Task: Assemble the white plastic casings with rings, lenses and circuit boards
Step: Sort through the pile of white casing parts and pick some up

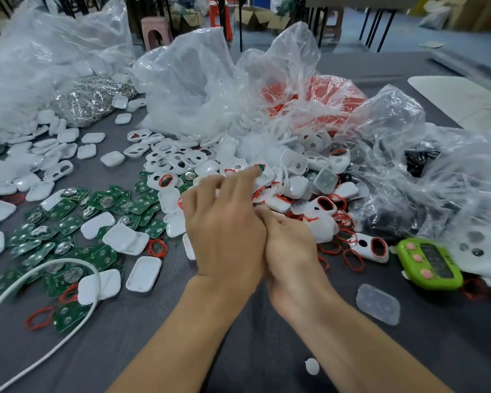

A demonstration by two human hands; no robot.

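Observation:
My left hand [224,222] reaches forward over a heap of white plastic casings [295,163], and its index fingertip touches one with a red ring. My right hand [291,245] presses against the left hand's side, its thumb tucked under the left palm and its fingers hidden. What lies between the hands is hidden. Green circuit boards [65,208] are scattered to the left among white covers [143,273]. Loose red rings [353,259] lie to the right, beside a casing fitted with a red ring [372,246]. A clear lens piece [377,306] rests near my right forearm.
Large clear plastic bags [199,80] stand behind the heap, one holding red rings, and a bag of metal parts [91,97] sits at the back left. A green timer [428,262] sits at the right. A white cable [54,261] loops over the boards at the left.

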